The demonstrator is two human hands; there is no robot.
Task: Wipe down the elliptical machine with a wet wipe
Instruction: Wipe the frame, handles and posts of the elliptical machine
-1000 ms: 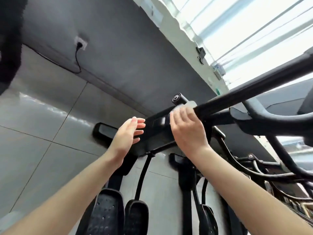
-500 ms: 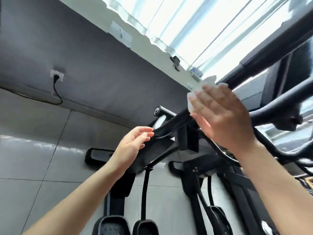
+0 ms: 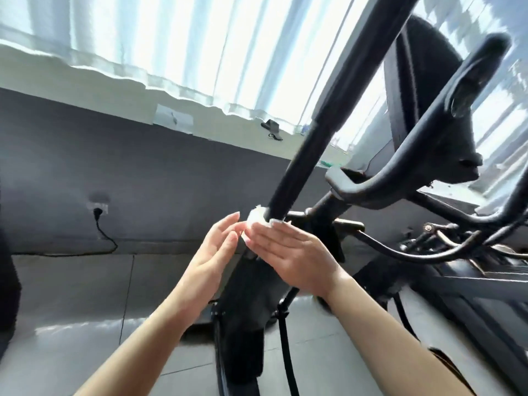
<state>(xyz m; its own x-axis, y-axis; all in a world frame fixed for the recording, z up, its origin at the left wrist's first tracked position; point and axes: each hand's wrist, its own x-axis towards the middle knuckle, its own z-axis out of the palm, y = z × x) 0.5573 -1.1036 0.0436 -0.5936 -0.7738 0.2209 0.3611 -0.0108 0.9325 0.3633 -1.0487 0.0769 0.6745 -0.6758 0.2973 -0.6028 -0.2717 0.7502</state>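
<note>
- Hands meet at the centre of the frame, both raised in front of the black elliptical machine [image 3: 428, 155].
- The right hand [image 3: 291, 252] lies flat with straight fingers, pressing a white wet wipe [image 3: 257, 220] against the lower end of the long black handlebar [image 3: 323, 121]; the wipe shows as a crumpled white bunch just past the fingertips, touching the bar.
- The left hand [image 3: 214, 250] is held with relaxed, extended fingers just left of the wipe, palm turned toward the bar; whether its fingertips touch the wipe cannot be told.
- The handlebar runs from the centre up to the top edge, right of middle. A curved black grip [image 3: 445, 115] and the console sit in the upper right.
- Dark frame parts and cables of the machine fill the lower centre and right.
- In the left middle, a plug with a black cord [image 3: 105, 238] sits in a wall socket [image 3: 97, 208] on the grey wall.
- Pale curtains [image 3: 171, 38] cover the bright window across the top.
- Grey floor tiles [image 3: 71, 295] fill the lower left.
</note>
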